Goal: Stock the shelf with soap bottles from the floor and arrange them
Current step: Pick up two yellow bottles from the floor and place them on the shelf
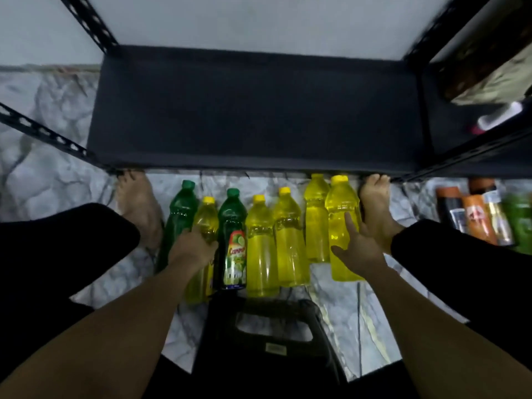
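Several soap bottles stand in a row on the marble floor in front of the dark shelf board (253, 110). Two are green, one plain (177, 214) and one with a lime label (232, 240); the others are yellow with yellow caps. My left hand (191, 249) is wrapped around the second bottle from the left, a yellow one (205, 217). My right hand (355, 251) has its fingers spread and touches the side of the rightmost yellow bottle (341, 226), not closed on it. The shelf board carries no bottles.
My bare feet (138, 205) (377, 203) flank the row, toes under the shelf's front edge. A black stool (267, 341) sits between my knees. More bottles (478, 214) stand on the floor at right. A neighbouring shelf at right holds a bag and a white bottle (501, 116).
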